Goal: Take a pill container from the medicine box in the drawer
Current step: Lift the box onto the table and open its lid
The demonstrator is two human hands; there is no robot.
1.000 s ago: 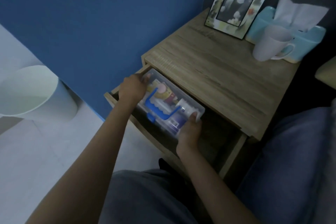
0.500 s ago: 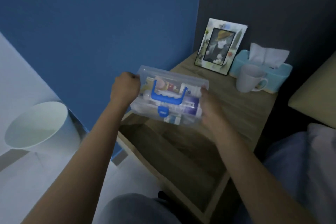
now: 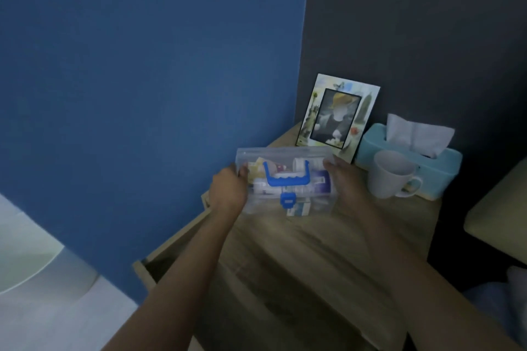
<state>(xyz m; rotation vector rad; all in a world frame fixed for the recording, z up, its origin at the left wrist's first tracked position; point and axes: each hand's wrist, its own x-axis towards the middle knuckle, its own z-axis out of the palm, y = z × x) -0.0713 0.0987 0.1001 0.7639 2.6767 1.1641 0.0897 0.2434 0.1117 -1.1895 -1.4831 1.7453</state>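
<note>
A clear plastic medicine box (image 3: pixel 299 202) with a blue handle and a blue latch is held over the back of the wooden nightstand top (image 3: pixel 313 251). My left hand (image 3: pixel 228 189) grips its left end. My right hand (image 3: pixel 343 179) grips its right end. The lid is closed. Several packets, tubes and a white container show through the plastic. The open drawer (image 3: pixel 159 256) sticks out at the lower left, mostly hidden behind my left forearm.
A picture frame (image 3: pixel 336 114) leans on the dark wall behind the box. A white mug (image 3: pixel 390 174) and a light blue tissue box (image 3: pixel 410 162) stand at the right. A pale bin (image 3: pixel 28 265) sits on the floor at the left. A bed edge lies at the right.
Both hands have lifted the medicine box out of the drawer and carried it up and back over the nightstand top. The view has tilted upward.
</note>
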